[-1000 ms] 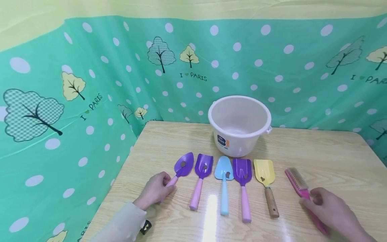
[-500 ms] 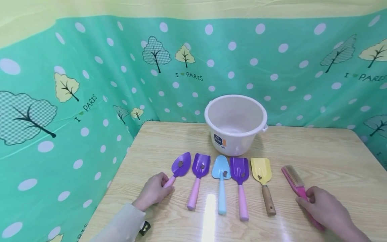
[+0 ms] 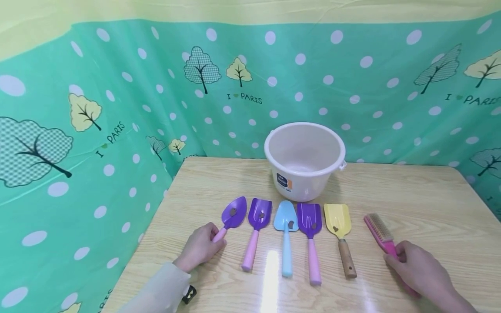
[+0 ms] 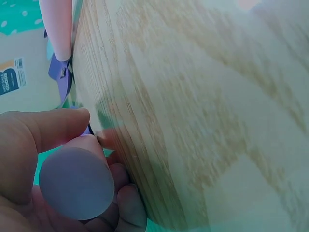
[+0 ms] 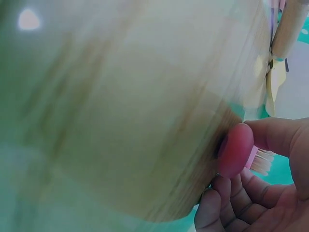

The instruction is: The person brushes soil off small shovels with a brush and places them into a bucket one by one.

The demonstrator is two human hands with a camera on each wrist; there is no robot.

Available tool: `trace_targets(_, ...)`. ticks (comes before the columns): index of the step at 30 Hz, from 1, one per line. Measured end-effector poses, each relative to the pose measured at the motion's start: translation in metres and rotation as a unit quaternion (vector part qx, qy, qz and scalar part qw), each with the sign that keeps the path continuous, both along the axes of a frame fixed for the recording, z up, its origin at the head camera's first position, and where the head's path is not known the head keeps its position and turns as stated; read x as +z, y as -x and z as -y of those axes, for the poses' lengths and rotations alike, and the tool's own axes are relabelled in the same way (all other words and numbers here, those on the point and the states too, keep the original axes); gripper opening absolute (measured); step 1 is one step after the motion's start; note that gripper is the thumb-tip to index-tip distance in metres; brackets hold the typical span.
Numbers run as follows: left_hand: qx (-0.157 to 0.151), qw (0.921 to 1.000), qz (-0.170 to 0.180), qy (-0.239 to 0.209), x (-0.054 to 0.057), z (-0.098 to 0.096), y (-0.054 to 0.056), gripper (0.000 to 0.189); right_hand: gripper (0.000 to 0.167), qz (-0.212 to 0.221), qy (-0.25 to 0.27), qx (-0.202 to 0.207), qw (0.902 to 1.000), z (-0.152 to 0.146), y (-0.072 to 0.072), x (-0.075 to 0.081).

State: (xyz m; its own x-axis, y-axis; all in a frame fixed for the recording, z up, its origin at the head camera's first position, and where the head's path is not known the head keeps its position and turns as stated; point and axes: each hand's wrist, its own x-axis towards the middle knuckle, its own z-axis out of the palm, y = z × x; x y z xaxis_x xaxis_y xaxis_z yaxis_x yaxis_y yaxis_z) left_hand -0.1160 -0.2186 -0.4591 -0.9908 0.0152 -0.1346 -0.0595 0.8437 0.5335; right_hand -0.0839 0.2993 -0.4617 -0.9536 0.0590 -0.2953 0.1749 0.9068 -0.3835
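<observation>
My left hand point(image 3: 199, 247) holds the pink handle of a purple pointed trowel point(image 3: 234, 212), which lies on the table at the left end of a row. In the left wrist view the round handle end point(image 4: 76, 183) sits between thumb and curled fingers. At the right, my right hand point(image 3: 420, 267) grips a pink brush point(image 3: 379, 229) by its handle, its pale bristles facing up. The brush's rounded handle end point(image 5: 236, 151) shows between thumb and fingers in the right wrist view. Between the hands lie a purple scoop point(image 3: 260, 213), a light blue trowel point(image 3: 286, 217), another purple scoop point(image 3: 309, 219) and a yellow scoop point(image 3: 338, 219).
Behind the row stands a white bucket point(image 3: 305, 182) with a label on its front. A wooden table point(image 3: 422, 195) carries everything. Polka-dot green cloth point(image 3: 297, 78) hangs along the back and left side. A small black item point(image 3: 189, 294) lies by the left sleeve.
The head view has shifted slightly, so the scene sits a little further left in it. Both hands keep their holds; the tools stay in place on the table.
</observation>
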Motion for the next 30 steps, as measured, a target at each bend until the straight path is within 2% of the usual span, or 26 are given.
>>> trace_targets(12, 0.007, 0.9997, 0.012, -0.019, -0.0005, -0.0005, 0.0, 0.022, 0.055, -0.025, 0.003, -0.016, 0.9995, -0.0019, -0.0037, -0.0029)
trace_targets(18, 0.011, 0.9996, 0.011, -0.024, 0.0, -0.001, 0.0007, 0.019, 0.05, -0.038, 0.016, -0.014, 0.9991, -0.0023, -0.0051, 0.0012)
trace_targets(26, 0.013, 0.9996, 0.005, -0.026, -0.0023, -0.0018, 0.0018, 0.017, 0.055, -0.032, 0.028, -0.02, 0.9989, -0.0058, -0.004, 0.0035)
trace_targets(30, 0.012, 0.9994, 0.007, -0.032, -0.003, -0.0041, 0.0019, 0.019, 0.056, -0.045, 0.034, -0.017, 0.9983, -0.0058, -0.0058, 0.0066)
